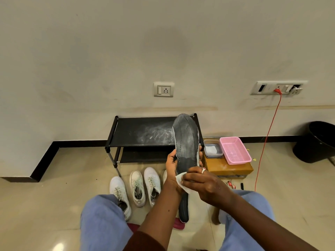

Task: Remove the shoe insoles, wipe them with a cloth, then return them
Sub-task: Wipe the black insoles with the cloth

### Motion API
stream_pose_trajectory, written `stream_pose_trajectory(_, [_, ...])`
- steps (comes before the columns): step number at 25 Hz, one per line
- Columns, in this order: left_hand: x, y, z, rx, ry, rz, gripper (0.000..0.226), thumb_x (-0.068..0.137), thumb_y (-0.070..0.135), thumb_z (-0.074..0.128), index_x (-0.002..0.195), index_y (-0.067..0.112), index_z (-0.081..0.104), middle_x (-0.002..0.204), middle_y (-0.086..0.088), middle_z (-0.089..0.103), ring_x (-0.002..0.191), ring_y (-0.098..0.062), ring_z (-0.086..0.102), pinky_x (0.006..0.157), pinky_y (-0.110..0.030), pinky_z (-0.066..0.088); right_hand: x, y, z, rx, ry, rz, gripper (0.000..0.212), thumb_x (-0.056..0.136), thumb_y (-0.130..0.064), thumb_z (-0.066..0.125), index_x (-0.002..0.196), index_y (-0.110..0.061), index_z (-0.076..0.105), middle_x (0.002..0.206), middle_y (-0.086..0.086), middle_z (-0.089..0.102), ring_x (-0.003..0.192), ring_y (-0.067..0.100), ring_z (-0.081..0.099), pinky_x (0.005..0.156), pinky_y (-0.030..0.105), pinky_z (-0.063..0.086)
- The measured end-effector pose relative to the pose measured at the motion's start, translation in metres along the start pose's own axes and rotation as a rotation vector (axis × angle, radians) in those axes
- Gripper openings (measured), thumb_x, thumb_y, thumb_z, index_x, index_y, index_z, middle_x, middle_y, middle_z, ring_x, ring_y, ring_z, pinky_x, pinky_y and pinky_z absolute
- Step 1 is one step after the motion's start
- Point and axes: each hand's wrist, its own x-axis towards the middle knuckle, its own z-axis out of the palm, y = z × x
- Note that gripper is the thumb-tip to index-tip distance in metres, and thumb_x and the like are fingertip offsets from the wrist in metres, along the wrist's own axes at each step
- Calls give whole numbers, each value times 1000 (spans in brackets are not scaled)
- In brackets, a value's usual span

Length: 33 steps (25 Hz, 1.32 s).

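A long dark grey insole (186,140) stands upright in front of me, toe end up, its lower end reaching down between my knees. My left hand (172,166) grips it around the middle, thumb on the left edge and fingertips on the right edge. My right hand (203,183), a ring on one finger, presses a white cloth (179,179) against the insole's face just below my left hand. Three white sneakers (136,185) stand in a row on the floor below the rack; a fourth is mostly hidden behind my arms.
A low black shoe rack (141,134) with a dusty white smear on top stands against the wall. Right of it, a cardboard box (230,167) carries a clear container (213,151) and a pink basket (234,150). An orange cable (266,140) hangs from a socket. A black bin (317,142) sits far right.
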Motion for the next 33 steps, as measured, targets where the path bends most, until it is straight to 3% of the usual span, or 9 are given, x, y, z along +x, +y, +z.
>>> stream_pose_trajectory(5, [-4,10,-3,-61,29,20,65,84,46,46,131,1,50,115,-18,58,88,-30,65,79,-36,55,0,15,6,28,-1,5,44,100,-16,33,86,-7,74,90,4,70,97,14,53,75,21,50])
stream_pose_trajectory(8, [-6,12,-4,-13,26,32,67,78,43,57,128,-1,53,111,-19,61,91,-29,65,83,-33,53,7,21,10,-70,27,78,29,86,-10,45,82,-6,74,85,5,71,86,18,63,69,22,52])
stream_pose_trajectory(11, [-5,15,-5,-4,2,40,71,71,38,71,127,-2,54,113,-20,61,91,-30,66,83,-35,54,7,6,16,-110,111,188,36,92,-11,41,80,-5,74,82,7,71,80,19,65,66,23,55])
stream_pose_trajectory(15, [-3,20,-3,-33,32,51,65,81,47,45,116,-4,61,107,-18,63,85,-27,66,78,-33,55,-1,-17,20,26,177,219,53,102,-19,28,81,-2,74,83,9,72,90,15,53,82,23,45])
stream_pose_trajectory(22, [-5,18,-5,16,62,32,69,88,51,39,134,0,42,106,-16,57,83,-25,65,70,-30,56,8,-16,23,32,97,199,52,102,-23,26,90,-7,73,93,6,71,91,14,59,77,20,49])
stream_pose_trajectory(26, [-7,15,-1,-15,54,54,68,86,48,43,135,0,44,109,-17,58,86,-27,64,72,-32,56,-6,-3,14,39,36,107,49,101,-19,28,89,-8,73,93,4,71,97,12,53,78,19,47])
stream_pose_trajectory(28, [-8,14,0,-34,43,40,66,84,47,45,132,1,47,109,-18,59,87,-28,65,75,-33,55,-6,6,10,7,13,105,39,97,-12,38,85,-8,74,90,4,71,95,12,54,75,18,49])
stream_pose_trajectory(30, [-11,14,5,-2,36,9,68,82,47,46,132,1,48,114,-18,58,97,-28,62,88,-34,51,-1,16,5,-79,2,141,12,78,-3,64,83,-7,74,87,6,71,90,15,60,70,22,54])
stream_pose_trajectory(33, [-13,16,11,46,53,20,67,81,46,46,133,4,48,118,-17,55,104,-27,55,93,-34,46,12,27,1,-191,-48,270,39,47,1,88,83,-4,74,85,11,72,79,25,69,67,29,56])
